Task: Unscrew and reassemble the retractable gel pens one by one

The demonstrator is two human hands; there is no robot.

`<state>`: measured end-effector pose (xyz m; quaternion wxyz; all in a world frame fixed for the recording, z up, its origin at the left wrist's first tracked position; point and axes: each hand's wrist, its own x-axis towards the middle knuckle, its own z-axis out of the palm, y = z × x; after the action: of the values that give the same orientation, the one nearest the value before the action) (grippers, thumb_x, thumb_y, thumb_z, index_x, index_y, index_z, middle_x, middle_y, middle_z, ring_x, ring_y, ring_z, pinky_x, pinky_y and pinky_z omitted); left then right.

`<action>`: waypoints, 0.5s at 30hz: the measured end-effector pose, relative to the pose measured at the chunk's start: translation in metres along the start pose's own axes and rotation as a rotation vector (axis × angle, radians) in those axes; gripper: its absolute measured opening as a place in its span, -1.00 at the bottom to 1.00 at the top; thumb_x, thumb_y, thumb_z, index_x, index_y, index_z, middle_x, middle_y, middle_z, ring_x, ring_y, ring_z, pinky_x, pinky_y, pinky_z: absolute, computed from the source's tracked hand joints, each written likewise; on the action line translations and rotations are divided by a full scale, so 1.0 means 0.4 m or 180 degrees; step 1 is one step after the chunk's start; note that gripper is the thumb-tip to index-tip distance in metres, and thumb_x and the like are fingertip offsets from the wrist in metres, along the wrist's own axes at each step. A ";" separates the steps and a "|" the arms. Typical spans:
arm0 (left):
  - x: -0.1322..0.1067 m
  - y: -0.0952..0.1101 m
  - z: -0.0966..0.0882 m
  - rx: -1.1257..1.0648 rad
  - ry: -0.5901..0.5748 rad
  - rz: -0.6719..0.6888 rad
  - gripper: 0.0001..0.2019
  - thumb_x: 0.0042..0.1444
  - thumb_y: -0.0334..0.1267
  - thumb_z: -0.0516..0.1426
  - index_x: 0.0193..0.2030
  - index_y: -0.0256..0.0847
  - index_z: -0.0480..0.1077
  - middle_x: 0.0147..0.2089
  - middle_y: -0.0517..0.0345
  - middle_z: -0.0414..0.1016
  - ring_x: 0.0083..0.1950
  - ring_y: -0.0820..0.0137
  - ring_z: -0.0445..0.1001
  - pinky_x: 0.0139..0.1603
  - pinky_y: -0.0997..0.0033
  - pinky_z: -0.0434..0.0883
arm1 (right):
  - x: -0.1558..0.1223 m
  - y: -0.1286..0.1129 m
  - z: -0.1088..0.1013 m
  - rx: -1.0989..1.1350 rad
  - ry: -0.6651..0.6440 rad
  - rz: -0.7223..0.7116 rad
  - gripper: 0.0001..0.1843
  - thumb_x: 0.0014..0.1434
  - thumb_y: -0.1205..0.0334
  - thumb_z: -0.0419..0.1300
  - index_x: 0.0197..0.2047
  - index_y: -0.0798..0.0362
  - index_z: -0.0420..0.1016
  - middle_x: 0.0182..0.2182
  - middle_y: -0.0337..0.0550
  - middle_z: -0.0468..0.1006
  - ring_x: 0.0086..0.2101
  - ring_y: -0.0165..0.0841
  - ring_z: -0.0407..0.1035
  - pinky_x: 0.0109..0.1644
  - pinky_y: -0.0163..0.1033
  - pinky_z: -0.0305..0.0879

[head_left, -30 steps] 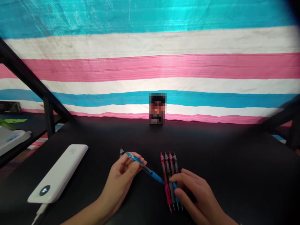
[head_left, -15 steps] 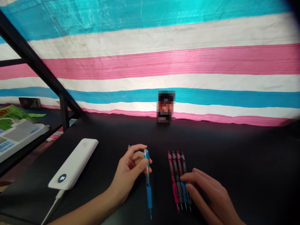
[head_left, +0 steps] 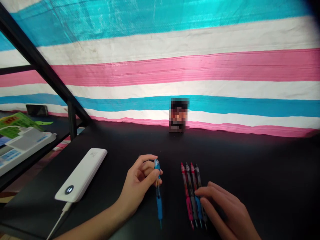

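My left hand [head_left: 141,178] is closed on a blue pen [head_left: 159,205], pinching its upper part between thumb and fingers. The index fingertip rests at the pen's top end, and its point faces toward me. To the right, several pens lie side by side on the black desk: a pink-gripped pen [head_left: 189,206], a grey-gripped pen [head_left: 193,210], a blue-gripped pen [head_left: 198,208] and a dark pen [head_left: 199,176] at the right end. My right hand [head_left: 227,206] lies over the right side of this row, fingers loosely apart, fingertips touching the pens. It partly covers the dark pen.
A white power bank [head_left: 81,175] with a lit display and a white cable [head_left: 58,218] lies on the left. A blurred-out object [head_left: 178,115] stands at the desk's back. Beyond a black metal frame [head_left: 72,121] sit a white power strip [head_left: 27,150] and a phone [head_left: 37,110].
The whole view has shifted slightly, so the surroundings sit a little further right. My left hand keeps its hold on the blue pen, and my right hand stays at the row of pens.
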<state>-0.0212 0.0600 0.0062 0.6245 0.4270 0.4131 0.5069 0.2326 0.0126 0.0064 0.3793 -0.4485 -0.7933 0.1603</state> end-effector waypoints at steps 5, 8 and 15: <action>0.000 0.001 -0.002 0.0053 -0.0094 0.0004 -0.72 0.19 -0.22 0.33 0.01 -0.15 0.44 -0.32 0.21 0.56 -0.39 0.46 0.56 -0.32 0.46 0.50 | -0.003 0.004 0.004 -0.0039 -0.0028 -0.0039 -0.85 0.33 0.36 0.12 -0.12 -0.01 0.49 -0.43 -0.17 0.60 -0.40 -0.25 0.57 -0.35 -0.27 0.51; 0.005 0.009 -0.008 0.0073 -0.0230 0.0185 -0.68 0.22 -0.21 0.31 0.07 -0.11 0.41 -0.31 0.22 0.59 -0.38 0.45 0.57 -0.30 0.43 0.53 | -0.006 0.006 0.004 -0.0095 -0.0040 -0.0055 -0.86 0.34 0.36 0.11 -0.12 0.00 0.49 -0.43 -0.18 0.59 -0.42 -0.28 0.56 -0.36 -0.29 0.50; 0.058 0.064 -0.067 0.0607 0.0247 0.0536 -0.73 0.21 -0.22 0.30 0.00 -0.14 0.38 -0.30 0.24 0.60 -0.38 0.47 0.59 -0.30 0.48 0.52 | -0.010 0.016 0.005 -0.0175 0.0107 -0.0156 -0.86 0.35 0.29 0.14 -0.14 -0.03 0.55 -0.39 -0.16 0.67 -0.34 -0.21 0.64 -0.34 -0.31 0.55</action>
<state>-0.0504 0.0889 0.0209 0.5198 0.4977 0.4460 0.5322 0.2362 0.0130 -0.0005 0.3839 -0.4418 -0.8016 0.1215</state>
